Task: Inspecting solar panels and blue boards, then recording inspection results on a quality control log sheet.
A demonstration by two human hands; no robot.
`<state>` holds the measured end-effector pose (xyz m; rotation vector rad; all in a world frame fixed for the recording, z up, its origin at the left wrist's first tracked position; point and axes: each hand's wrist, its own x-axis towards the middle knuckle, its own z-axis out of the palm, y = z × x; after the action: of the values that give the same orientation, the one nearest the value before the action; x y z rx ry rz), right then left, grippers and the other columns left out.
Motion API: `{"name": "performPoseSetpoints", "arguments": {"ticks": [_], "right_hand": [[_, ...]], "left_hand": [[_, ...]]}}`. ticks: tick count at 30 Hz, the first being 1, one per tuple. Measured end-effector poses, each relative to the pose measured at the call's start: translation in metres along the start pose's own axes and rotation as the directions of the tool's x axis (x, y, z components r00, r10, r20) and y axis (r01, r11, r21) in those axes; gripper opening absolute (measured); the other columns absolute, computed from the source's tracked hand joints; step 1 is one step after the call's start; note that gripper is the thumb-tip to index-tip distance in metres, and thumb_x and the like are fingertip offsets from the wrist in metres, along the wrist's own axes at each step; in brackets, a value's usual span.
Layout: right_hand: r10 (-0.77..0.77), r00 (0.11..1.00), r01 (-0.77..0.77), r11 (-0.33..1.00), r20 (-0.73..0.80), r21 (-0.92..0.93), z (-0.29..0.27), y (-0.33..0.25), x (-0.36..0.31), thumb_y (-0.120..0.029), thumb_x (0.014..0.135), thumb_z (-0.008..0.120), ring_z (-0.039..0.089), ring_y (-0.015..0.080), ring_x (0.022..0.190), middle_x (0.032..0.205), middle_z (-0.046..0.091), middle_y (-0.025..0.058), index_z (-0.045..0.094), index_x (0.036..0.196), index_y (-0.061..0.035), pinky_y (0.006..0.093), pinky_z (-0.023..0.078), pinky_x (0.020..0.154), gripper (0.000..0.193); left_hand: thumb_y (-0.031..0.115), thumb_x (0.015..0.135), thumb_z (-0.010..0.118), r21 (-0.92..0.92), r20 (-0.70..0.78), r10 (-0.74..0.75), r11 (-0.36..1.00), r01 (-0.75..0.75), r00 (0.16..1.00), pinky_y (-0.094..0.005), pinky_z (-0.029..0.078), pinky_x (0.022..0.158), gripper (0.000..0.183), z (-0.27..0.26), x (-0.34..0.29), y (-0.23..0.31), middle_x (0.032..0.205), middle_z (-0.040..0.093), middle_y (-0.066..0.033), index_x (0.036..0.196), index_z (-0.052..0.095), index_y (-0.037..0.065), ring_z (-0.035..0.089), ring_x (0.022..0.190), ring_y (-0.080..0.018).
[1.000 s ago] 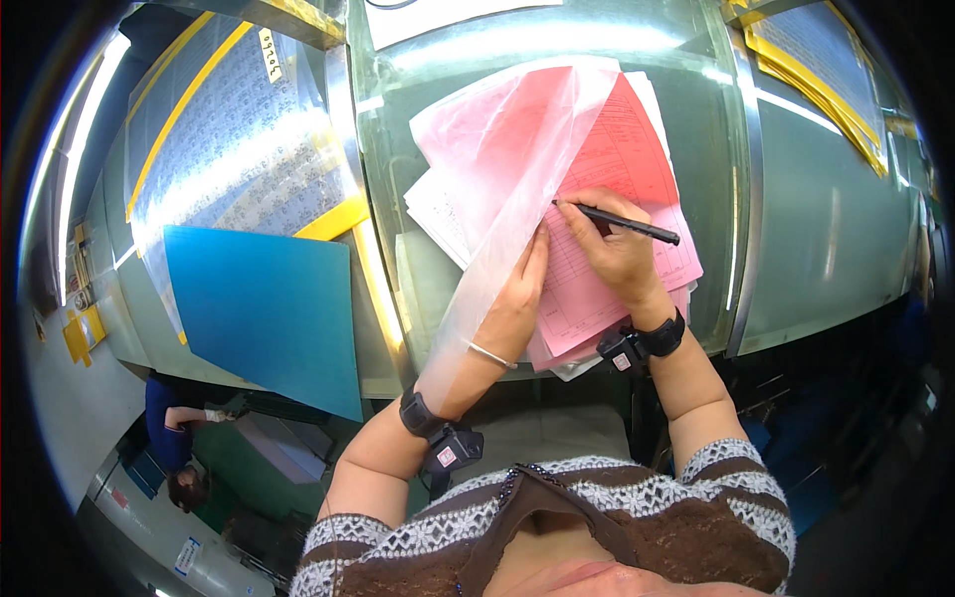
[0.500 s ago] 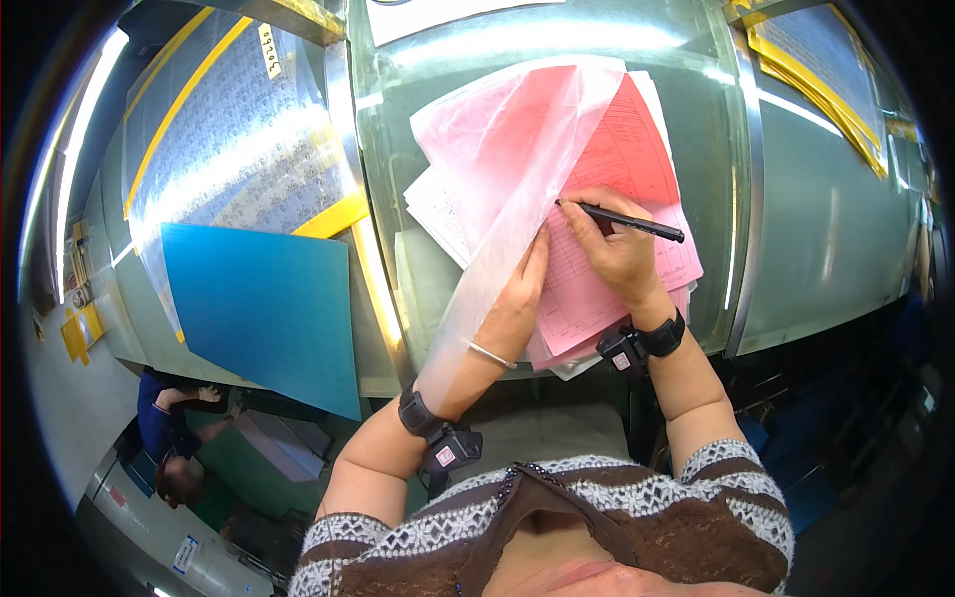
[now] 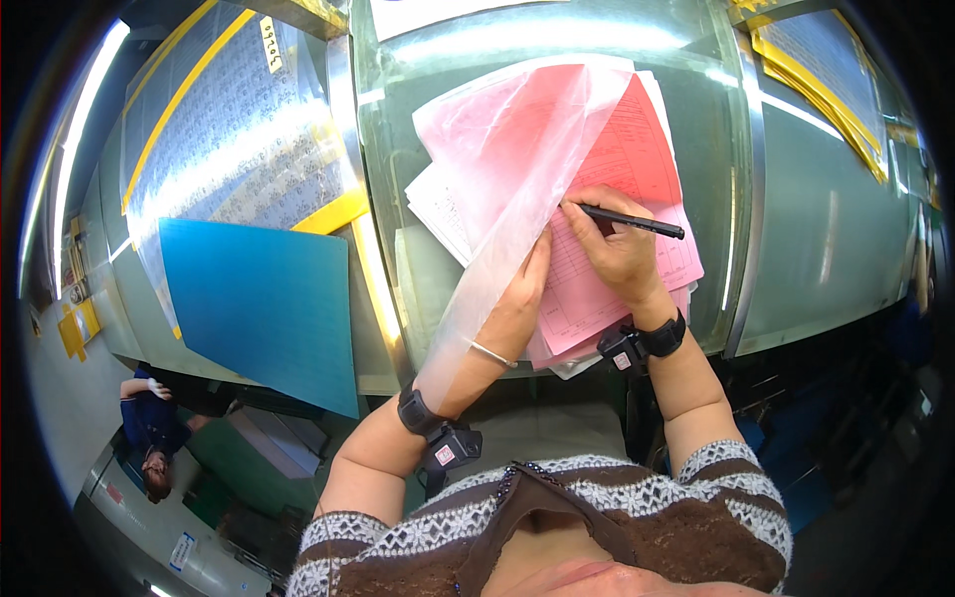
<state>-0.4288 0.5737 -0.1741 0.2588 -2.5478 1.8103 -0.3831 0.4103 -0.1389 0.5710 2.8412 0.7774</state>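
Note:
My right hand (image 3: pixel 621 259) is closed around a black pen (image 3: pixel 639 221), its tip by the edge of a folded-back translucent sheet (image 3: pixel 517 214). Below the pen lies a ruled pink form (image 3: pixel 582 297), on top of a stack of pink and white papers. My left hand (image 3: pixel 515 310) lies with fingers stretched out along the form's left side, partly covered by the translucent sheet, which runs down over my wrist. A red printed sheet (image 3: pixel 637 149) shows at the upper right of the stack.
The papers rest on a greenish glass-like tabletop (image 3: pixel 716 129) with metal strips on both sides. At left lie a blue board (image 3: pixel 264 308) and a patterned sheet (image 3: pixel 239 149) with yellow tape. Another person (image 3: pixel 154 428) is at the lower left.
The pen tip and my right fingers have shifted very slightly to the right. The papers and my left hand look nearly the same. The person at lower left has changed posture, raising an arm.

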Motion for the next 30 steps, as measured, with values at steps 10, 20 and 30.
{"name": "performPoseSetpoints", "arguments": {"ticks": [10, 20, 30], "right_hand": [[0.247, 0.966, -0.258, 0.920, 0.075, 0.295, -0.010, -0.012, -0.002, -0.003, 0.085, 0.062, 0.056, 0.0101, 0.060, 0.072, 0.062, 0.0048, 0.063, 0.086, 0.0017, 0.0222, 0.043, 0.052, 0.005], [0.320, 0.844, -0.191, 0.929, -0.430, 0.317, -0.102, -0.009, -0.015, -0.020, 0.099, 0.045, 0.058, 0.0107, 0.072, 0.082, 0.062, 0.0062, 0.056, 0.111, -0.0012, 0.0223, 0.047, 0.066, 0.025], [0.109, 0.971, -0.147, 0.974, -0.211, -0.173, -0.073, 0.000, -0.046, -0.005, 0.083, 0.065, 0.062, 0.0187, 0.086, 0.095, 0.064, 0.0122, 0.058, 0.107, -0.0017, 0.0288, 0.050, 0.076, 0.025]], "left_hand": [[-0.001, 0.075, 0.053, -0.037, -0.020, -0.015, 0.999, 0.014, 1.000, -0.0389, 0.043, 0.091, 0.045, -0.002, 0.002, 0.005, 0.131, 0.049, -0.0181, 0.120, 0.052, -0.006, 0.055, 0.101, -0.0355], [0.007, 0.088, 0.060, -0.960, 0.265, 0.571, 0.084, 0.266, 0.777, -0.0369, 0.050, 0.085, 0.020, -0.114, -0.032, 0.011, 0.102, 0.066, -0.0170, 0.103, 0.064, -0.005, 0.064, 0.093, -0.0276], [0.019, 0.083, 0.068, -0.825, 0.127, -0.705, 0.315, 0.469, 0.697, -0.0270, 0.049, 0.067, 0.031, 0.017, -0.052, -0.023, 0.086, 0.065, -0.0091, 0.103, 0.057, -0.003, 0.060, 0.075, -0.0127]]}}
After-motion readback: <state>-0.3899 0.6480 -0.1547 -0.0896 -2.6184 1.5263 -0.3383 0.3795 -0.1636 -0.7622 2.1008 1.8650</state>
